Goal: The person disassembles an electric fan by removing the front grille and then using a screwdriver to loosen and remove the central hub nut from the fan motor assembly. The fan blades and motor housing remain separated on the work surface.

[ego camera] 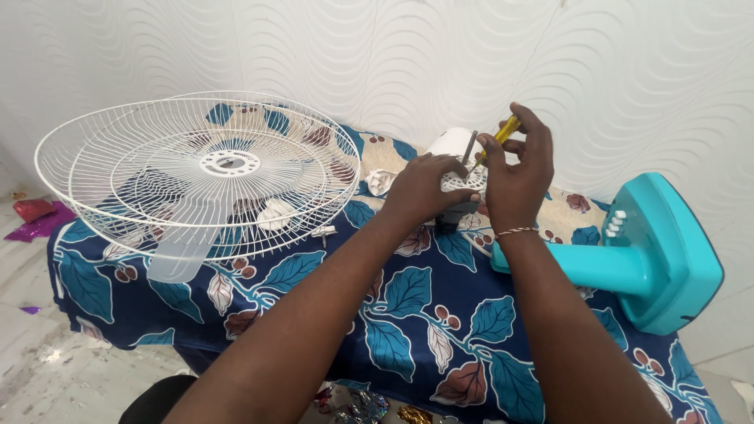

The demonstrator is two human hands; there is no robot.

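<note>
Here the left hand [424, 188] clamps the white fan motor housing [459, 169] while the right hand [518, 169] grips a yellow-handled screwdriver [495, 141], apparently working a screw, which calls for steady pressure.

— How much of the white motor housing [454, 145] shows?

— Little. The left hand [420, 188] covers its front, and the right hand [514, 177] hides the side beside it. The yellow screwdriver [503, 133] tip is lost between the fingers.

— And left of the housing?

— The clear fan blade [177, 251] blurs behind the white wire grille [196, 169]; the small white part [323, 232] below the grille's rim is too small to tell.

— To its right?

— The teal fan base [667, 251] hides its own far side.
</note>
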